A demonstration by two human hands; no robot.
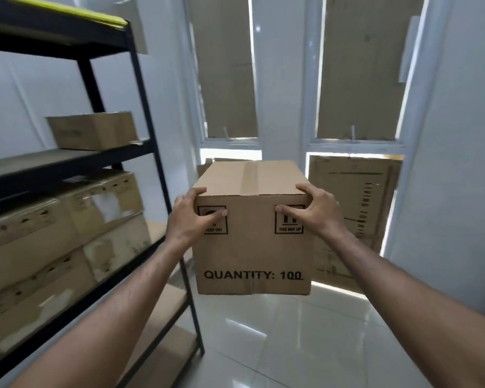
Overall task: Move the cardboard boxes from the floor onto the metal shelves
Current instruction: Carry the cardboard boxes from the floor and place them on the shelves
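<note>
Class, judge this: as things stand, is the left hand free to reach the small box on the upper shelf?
Probably not: the left hand grips the carried box, as does the right hand.

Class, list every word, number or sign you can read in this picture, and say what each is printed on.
"QUANTITY: 100": front of the held box.
"KEEP DRY": symbol label, same front, partly under the left hand.
"THIS WAY UP": arrow label, partly under the right hand.
Flat cardboard at the window: sideways print, blurred.
Shelf boxes: print unreadable.

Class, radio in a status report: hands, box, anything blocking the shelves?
Left hand, right hand grip brown cardboard box, held off the floor. Black metal shelving on left, partly stocked. Nothing in the way.
</note>
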